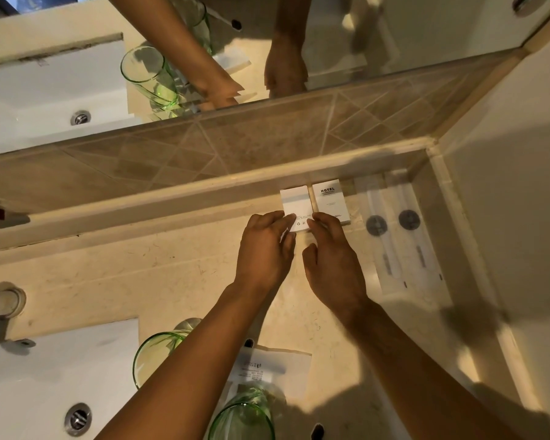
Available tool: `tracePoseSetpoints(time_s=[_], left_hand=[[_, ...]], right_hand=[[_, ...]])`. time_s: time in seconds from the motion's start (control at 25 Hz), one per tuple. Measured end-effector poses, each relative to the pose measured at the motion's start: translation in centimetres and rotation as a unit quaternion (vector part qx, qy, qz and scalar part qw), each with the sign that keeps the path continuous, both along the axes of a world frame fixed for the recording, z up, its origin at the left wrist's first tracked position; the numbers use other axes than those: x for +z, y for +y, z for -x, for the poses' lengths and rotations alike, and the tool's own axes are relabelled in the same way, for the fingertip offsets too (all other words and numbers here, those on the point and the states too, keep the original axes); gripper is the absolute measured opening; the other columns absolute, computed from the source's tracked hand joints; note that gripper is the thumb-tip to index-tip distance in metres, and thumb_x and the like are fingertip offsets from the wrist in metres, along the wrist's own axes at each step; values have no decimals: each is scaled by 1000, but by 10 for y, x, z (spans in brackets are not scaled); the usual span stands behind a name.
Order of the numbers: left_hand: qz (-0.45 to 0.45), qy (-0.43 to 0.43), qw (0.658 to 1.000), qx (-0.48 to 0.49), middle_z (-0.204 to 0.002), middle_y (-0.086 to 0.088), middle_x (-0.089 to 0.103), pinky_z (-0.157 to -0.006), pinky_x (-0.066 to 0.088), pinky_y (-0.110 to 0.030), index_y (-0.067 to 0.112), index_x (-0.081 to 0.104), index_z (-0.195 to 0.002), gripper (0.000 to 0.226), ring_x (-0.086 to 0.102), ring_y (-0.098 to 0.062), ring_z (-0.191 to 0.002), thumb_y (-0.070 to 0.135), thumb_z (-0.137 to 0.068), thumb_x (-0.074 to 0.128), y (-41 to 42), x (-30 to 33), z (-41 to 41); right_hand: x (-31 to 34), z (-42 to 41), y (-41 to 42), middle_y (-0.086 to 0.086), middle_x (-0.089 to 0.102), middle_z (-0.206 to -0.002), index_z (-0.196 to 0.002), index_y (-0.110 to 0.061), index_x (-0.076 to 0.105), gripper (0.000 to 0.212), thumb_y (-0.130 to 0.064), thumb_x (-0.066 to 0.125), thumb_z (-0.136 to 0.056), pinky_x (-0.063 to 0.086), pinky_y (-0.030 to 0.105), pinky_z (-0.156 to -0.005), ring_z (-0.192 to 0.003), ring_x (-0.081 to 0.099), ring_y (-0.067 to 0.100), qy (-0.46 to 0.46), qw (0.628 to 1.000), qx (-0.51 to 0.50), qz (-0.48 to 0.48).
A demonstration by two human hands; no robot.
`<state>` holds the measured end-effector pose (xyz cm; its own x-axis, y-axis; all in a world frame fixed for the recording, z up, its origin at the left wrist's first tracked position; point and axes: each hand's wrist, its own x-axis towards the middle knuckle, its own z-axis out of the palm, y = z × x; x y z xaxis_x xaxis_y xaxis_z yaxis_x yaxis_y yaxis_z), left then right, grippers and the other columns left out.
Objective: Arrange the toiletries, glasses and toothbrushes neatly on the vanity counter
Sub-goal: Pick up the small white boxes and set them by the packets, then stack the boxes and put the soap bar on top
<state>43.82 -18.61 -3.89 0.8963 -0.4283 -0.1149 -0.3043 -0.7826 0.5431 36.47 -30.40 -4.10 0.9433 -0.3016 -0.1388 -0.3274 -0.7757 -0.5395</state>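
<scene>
Both hands at the centre of the frame, on a small white box [296, 208] lying flat on the beige vanity counter [172, 265]; left hand [264, 249] pinching the box's near left corner between thumb and fingertips, right hand [331, 258] with fingertips pressed to its near right edge, thumb apart below, so a light two-handed grasp on the one box. Just right of it, nearly touching, a second white box marked HOTEL [329, 201], both set against the ledge under the tiled backsplash [204, 147]. Further right, near the corner, two wrapped toothbrushes [394, 236] side by side, parallel. Lower centre, two green-tinted glasses [153, 354], partly hidden by the left forearm, and between them a paper sachet [267, 363] with print. White sink basin [45, 376] at lower left, mirror [394, 27] across the top
</scene>
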Motion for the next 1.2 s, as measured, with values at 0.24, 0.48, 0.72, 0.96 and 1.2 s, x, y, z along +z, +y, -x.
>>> tracePoseSetpoints(time_s=[0.24, 0.48, 0.72, 0.96, 1.2], left_hand=[[4, -9, 1000, -7, -128, -3, 70, -97, 46, -34, 17, 68, -130, 35, 57, -26, -117, 17, -96, 63, -2, -3, 0], [8, -21, 1000, -5, -126, -2, 71, -93, 47, -35, 16, 68, -129, 34, 58, -27, -112, 16, -95, 64, -4, -3, 0], [10, -27, 999, -17, -123, -1, 73, -91, 48, -35, 16, 69, -128, 34, 61, -28, -107, 15, -95, 64, -3, 0, -1], [51, 13, 998, 20, -130, -1, 70, -100, 47, -45, 15, 67, -132, 37, 58, -29, -114, 16, -95, 65, -5, 2, 3], [40, 58, 997, 30, -141, -9, 55, -107, 44, -46, 18, 41, -151, 73, 52, -29, -125, 22, -87, 75, -3, 17, 5]], right_hand=[[3, -8, -27, 4, 43, -141, -136, -19, 51, 41, -14, 58, -96, 54, 40, -101, -129, 48, 23, -59, 985, -149, -56], [-5, -19, -39, 11, 44, -140, -140, -15, 50, 47, -8, 61, -95, 50, 40, -107, -127, 47, 28, 12, 995, -96, -31], [-9, -18, -41, 9, 45, -143, -143, -14, 49, 53, -3, 63, -93, 50, 43, -107, -128, 48, 27, 6, 994, -99, -46], [-5, -16, -41, 6, 45, -146, -143, -17, 46, 51, -7, 63, -96, 52, 41, -104, -132, 50, 25, -13, 989, -113, -98], [5, 8, -43, 3, 45, -145, -139, -20, 45, 49, -6, 60, -94, 51, 37, -105, -132, 51, 20, -79, 982, -123, -123]])
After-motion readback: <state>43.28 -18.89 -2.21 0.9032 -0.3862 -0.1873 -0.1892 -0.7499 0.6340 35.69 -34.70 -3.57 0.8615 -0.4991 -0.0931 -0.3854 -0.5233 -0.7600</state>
